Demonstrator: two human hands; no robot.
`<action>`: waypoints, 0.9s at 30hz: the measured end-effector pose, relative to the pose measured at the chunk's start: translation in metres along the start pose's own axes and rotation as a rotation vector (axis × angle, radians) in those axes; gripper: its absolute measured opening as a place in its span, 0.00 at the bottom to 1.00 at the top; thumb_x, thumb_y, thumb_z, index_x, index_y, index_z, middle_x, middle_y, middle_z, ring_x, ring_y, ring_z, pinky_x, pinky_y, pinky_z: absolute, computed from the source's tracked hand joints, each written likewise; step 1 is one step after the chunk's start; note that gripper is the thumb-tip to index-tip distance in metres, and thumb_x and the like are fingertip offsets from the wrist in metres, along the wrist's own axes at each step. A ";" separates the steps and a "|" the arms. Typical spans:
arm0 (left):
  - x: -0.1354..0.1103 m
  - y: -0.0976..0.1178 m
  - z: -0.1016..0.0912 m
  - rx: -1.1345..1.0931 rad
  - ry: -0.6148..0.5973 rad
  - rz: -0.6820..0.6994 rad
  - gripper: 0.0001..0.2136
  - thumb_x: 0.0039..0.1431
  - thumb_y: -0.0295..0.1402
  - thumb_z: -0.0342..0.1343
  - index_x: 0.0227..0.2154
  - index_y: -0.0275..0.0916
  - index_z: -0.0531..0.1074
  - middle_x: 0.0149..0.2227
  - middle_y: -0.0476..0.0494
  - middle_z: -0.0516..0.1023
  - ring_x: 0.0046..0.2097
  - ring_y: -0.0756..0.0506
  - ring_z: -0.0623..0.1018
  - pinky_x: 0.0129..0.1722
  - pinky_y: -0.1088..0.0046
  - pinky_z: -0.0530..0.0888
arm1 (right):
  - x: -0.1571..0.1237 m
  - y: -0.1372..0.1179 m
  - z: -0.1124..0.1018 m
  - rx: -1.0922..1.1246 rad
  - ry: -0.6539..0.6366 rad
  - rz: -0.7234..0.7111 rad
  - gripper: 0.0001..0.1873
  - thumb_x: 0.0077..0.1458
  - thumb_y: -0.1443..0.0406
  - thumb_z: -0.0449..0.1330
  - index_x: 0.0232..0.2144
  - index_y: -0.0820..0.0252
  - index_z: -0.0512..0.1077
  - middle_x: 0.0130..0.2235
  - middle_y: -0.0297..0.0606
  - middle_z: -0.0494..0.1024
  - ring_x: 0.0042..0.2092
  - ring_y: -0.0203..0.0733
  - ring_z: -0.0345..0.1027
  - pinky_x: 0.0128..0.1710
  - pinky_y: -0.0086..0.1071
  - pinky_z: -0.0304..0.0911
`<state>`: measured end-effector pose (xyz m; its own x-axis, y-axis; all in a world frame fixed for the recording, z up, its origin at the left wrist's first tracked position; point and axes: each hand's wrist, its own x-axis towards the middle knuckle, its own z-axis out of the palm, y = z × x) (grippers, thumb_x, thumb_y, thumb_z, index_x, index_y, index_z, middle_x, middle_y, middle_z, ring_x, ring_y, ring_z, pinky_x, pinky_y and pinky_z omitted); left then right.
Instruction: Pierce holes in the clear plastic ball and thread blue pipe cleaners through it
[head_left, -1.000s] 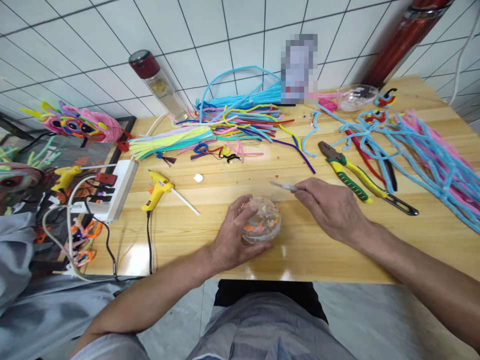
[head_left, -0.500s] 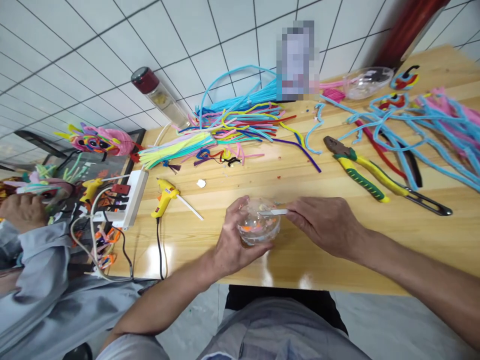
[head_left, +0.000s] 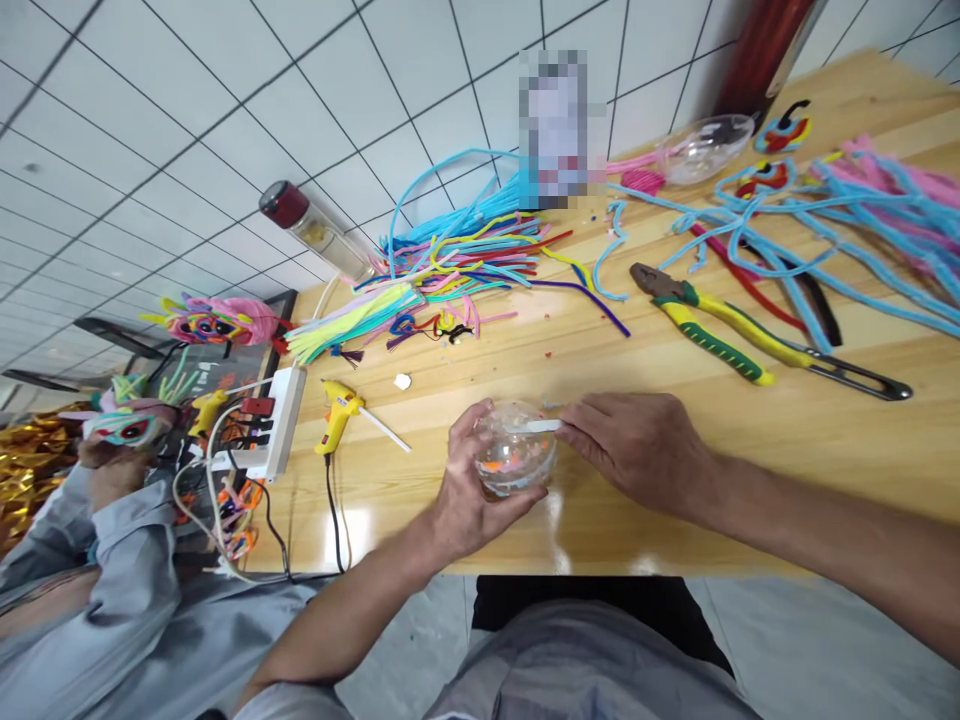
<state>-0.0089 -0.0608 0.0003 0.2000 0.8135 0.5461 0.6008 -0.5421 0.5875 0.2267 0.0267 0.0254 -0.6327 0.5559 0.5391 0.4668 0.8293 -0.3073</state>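
My left hand is wrapped round a clear round plastic bowl, thumb on the near side and fingers on the far side. Orange and pale blue bits show in or through its wall. In my right hand is a thin, flat, pale blade-like tool, pinched between thumb and fingers. Its tip reaches over the bowl's upper part; whether it touches the plastic I cannot tell. The tool's other end is hidden inside my right hand.
Left of the bowl lie a yellow glue gun and a white power strip with cables. Bundles of pipe cleaners lie at the back beside a bottle. Green-yellow pliers lie right. A co-worker's hand holds a colourful craft head.
My view has shifted slightly, while my hands keep the same hold on the bowl and the tool. The co-worker's craft head now shows more fully.
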 end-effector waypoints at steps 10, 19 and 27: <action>-0.005 0.001 0.003 -0.025 0.008 0.014 0.44 0.51 0.36 0.75 0.65 0.48 0.52 0.66 0.31 0.62 0.69 0.33 0.66 0.63 0.43 0.73 | -0.001 0.006 -0.006 0.050 -0.007 0.070 0.20 0.75 0.59 0.49 0.33 0.59 0.73 0.28 0.34 0.80 0.29 0.36 0.72 0.28 0.32 0.50; -0.005 0.001 0.001 -0.013 0.021 -0.053 0.44 0.49 0.37 0.76 0.63 0.48 0.54 0.67 0.29 0.61 0.69 0.34 0.68 0.62 0.45 0.74 | -0.007 0.004 -0.006 0.025 -0.027 0.005 0.20 0.75 0.60 0.49 0.30 0.58 0.72 0.26 0.32 0.78 0.26 0.35 0.69 0.28 0.32 0.48; -0.002 0.002 0.003 -0.004 0.017 -0.011 0.42 0.52 0.37 0.74 0.64 0.47 0.53 0.66 0.29 0.60 0.69 0.36 0.67 0.62 0.47 0.74 | -0.004 -0.003 -0.006 -0.049 0.011 0.000 0.20 0.74 0.61 0.50 0.30 0.59 0.73 0.26 0.33 0.77 0.26 0.36 0.67 0.29 0.33 0.49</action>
<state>-0.0061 -0.0626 -0.0015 0.1800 0.8160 0.5492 0.6002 -0.5335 0.5960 0.2318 0.0221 0.0293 -0.6263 0.5551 0.5474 0.4965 0.8254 -0.2688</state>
